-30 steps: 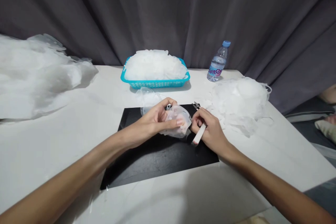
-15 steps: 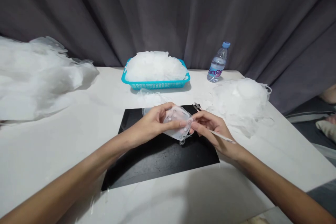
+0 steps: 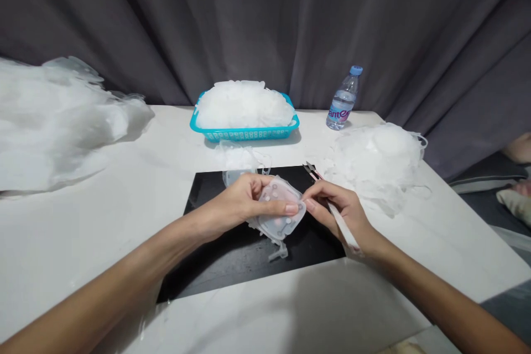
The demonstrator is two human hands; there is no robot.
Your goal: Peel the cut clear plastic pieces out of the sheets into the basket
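A translucent, rounded plastic piece (image 3: 276,207) with small holes and knobs is pinched between the thumb and fingers of my left hand (image 3: 249,202). It is tilted above a black mat (image 3: 219,265), with a thin plastic offcut (image 3: 280,251) dangling below it. My right hand (image 3: 338,207) is closed, its thumb and forefinger at the piece's right edge. A slim white stick-like tool (image 3: 344,229) lies through that hand; its working end is hidden. Small snips (image 3: 311,170) with metal tips lie on the mat's far edge, partly behind my right hand.
Behind the mat stands a blue basket (image 3: 244,134) heaped with translucent pieces. A large translucent pile (image 3: 58,121) is at the left, another pile (image 3: 377,160) at the right. A water bottle (image 3: 343,100) stands near the grey curtain (image 3: 244,22). Loose plastic pieces (image 3: 236,157) lie beyond the mat.
The plastic piece has turned and come slightly lower, and the offcut now hangs further below it. The white tool in my right hand has swung to a steeper angle.
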